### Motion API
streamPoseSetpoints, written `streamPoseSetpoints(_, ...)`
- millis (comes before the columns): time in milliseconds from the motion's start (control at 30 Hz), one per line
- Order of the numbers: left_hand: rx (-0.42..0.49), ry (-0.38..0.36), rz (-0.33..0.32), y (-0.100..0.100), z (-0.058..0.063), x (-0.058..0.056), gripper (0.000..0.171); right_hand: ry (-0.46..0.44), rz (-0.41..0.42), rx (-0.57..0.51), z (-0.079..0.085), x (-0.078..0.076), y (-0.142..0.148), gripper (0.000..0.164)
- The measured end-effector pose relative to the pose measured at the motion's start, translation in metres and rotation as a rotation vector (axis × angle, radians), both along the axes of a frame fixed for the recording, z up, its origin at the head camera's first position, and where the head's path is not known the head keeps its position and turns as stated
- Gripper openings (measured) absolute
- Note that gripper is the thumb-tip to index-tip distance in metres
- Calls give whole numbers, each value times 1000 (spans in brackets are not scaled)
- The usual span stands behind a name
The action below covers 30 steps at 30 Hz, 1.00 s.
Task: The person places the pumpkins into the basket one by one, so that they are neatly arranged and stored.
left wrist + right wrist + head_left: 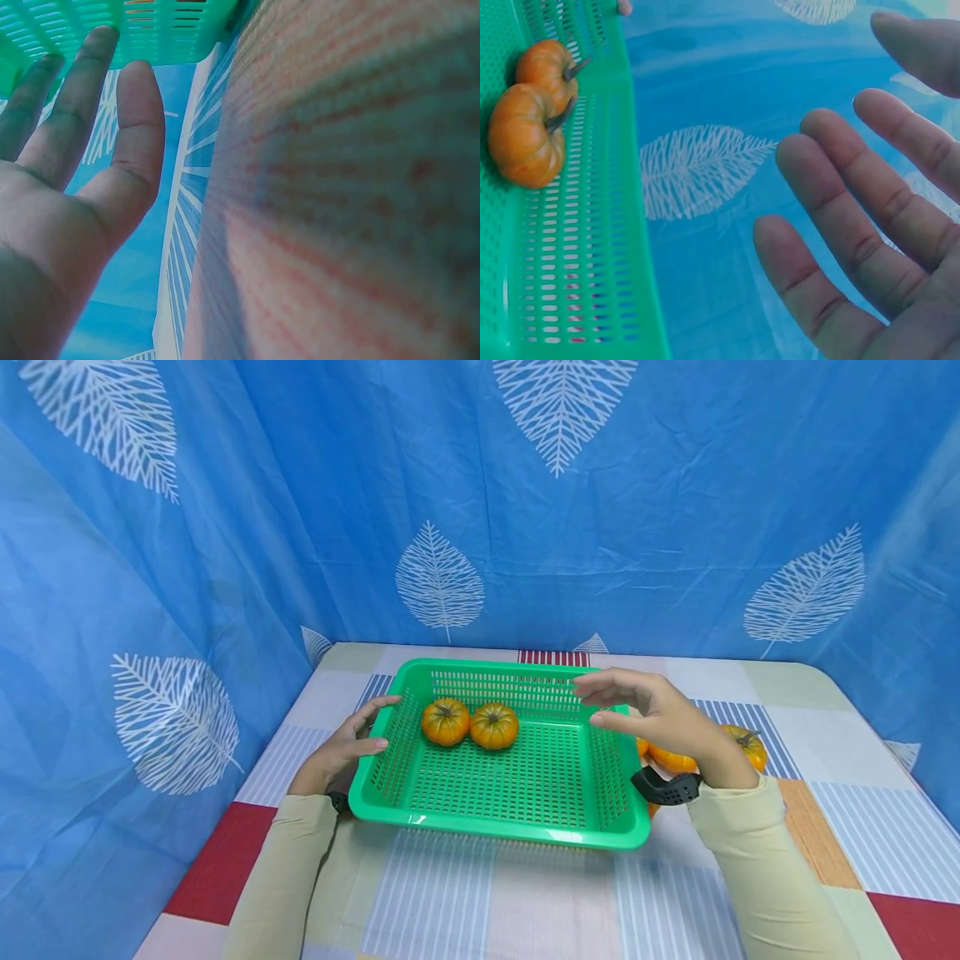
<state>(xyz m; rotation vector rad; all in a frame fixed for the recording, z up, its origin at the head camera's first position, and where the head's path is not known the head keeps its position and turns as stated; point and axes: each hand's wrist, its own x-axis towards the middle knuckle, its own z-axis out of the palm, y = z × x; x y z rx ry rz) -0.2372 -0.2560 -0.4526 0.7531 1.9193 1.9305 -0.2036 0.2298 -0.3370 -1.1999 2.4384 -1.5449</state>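
Note:
A green perforated plastic basket (510, 837) stands on the table. Two small orange pumpkins (446, 722) sit side by side in its far left part; the right wrist view shows their dark stems. At the basket's left end is my left hand (341, 752), with fingertips and thumb tip right at the rim and the fingers fairly straight in the left wrist view. My right hand (651, 714) hovers over the basket's right end, holding nothing. Its fingers (810, 176) are spread and slightly bent, apart from the rim in the right wrist view.
More orange pumpkins (673, 761) lie to the right of the basket, partly hidden by my right hand and forearm. A checked cloth (540, 902) covers the table. Blue curtains (660, 527) with white leaf prints hang behind it and along both sides.

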Motion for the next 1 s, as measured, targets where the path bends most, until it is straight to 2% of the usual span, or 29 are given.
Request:
streamPoseSetpoints(400,0,1,-3,-1,0,0,57,-94,-1,-107,-19,6,25,38)
streamPoseSetpoints(600,-1,4,-2,0,0,0,57,-116,-39,-139,-28,8,37,43)
streamPoseSetpoints(800,0,1,-2,0,-2,-1,56,-143,-101,-126,-40,10,50,44)
streamPoseSetpoints(1000,-3,-15,-2,-1,-3,-1,57,-137,-143,-68,-50,11,64,45)
